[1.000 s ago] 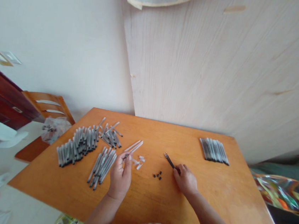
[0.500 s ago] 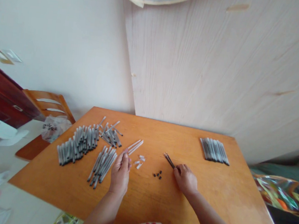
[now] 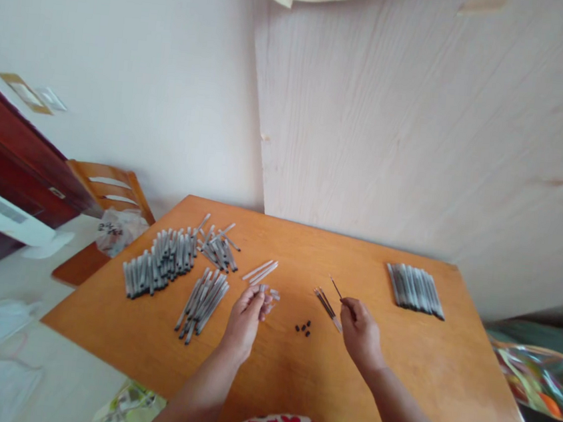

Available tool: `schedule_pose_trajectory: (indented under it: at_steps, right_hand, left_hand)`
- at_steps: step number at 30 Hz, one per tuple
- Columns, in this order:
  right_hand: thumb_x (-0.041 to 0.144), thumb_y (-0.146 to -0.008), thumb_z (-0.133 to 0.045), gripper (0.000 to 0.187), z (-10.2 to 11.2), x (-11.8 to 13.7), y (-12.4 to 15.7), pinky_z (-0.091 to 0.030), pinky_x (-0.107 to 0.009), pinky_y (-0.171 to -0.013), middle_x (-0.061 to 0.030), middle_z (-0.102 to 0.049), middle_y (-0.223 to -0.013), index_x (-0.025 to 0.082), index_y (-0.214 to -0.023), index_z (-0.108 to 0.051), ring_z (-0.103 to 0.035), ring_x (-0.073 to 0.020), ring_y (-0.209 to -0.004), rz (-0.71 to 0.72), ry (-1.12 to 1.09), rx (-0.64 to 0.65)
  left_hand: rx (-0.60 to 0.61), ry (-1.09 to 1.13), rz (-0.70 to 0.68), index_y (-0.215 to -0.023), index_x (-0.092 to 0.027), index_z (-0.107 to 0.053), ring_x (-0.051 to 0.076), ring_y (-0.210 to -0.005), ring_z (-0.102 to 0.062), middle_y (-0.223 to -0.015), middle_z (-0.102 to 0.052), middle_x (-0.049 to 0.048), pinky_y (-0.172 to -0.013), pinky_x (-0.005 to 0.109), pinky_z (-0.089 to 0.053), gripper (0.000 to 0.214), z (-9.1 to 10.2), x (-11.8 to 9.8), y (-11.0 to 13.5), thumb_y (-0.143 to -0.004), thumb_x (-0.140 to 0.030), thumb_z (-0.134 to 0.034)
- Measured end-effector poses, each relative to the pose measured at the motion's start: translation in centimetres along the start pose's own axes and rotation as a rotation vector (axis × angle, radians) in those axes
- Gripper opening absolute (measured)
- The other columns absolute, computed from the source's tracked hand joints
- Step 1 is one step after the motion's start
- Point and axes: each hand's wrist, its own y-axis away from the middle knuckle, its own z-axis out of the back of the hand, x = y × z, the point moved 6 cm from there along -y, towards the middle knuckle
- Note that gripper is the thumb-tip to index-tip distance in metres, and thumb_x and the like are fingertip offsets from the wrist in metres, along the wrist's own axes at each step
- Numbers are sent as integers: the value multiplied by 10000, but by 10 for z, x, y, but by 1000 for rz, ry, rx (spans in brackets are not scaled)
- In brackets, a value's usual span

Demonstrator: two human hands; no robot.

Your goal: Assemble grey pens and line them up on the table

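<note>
My right hand is closed around the lower end of a pen refill, a thin dark stick tilted up and to the left. Beside it on the table lie several more pen refills. At my left hand, thumb and fingers are pinched together on what looks like a small clear plastic piece. More short clear pieces lie partly hidden by those fingertips. Just beyond are a few clear pen barrels. Several small black plugs sit between the hands.
Several bundles of pens with dark ends cover the left of the wooden table, with another pile nearer me. A neat row of pens lies at the far right. A chair holding a plastic bag stands left.
My left hand has left the pen barrels and moved right and nearer, to the short clear pieces. My right hand has raised one refill, while the others now lie on the table.
</note>
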Motion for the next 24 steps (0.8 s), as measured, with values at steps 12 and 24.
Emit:
schedule_pose_trajectory:
  at_steps: [12,24]
  right_hand:
    - [517,-817,-685,334,8,62,-12,-485,-298,-605,-33,-661,-727,205,-927,-725,-597,-170,-685,-188,-738,73]
    - [469,-817,-725,349,-1,87,-13,-520,-280,-665,-73,-718,-944,186,-1014,-677,-659,-159,-766,-235,-1000,164]
  left_hand:
    - [178,-33,107,-1048,-137,-669,92,-631,-536,-894,-683,80,-547,209,-349,453,-10,-1,7,-781,-503,-665]
    - [319,-324,-75,-1099,-182,-689,185,-852,-599,-925,-695,67,-721,273,-451,370,-27,-18,17,-878,-452,-568]
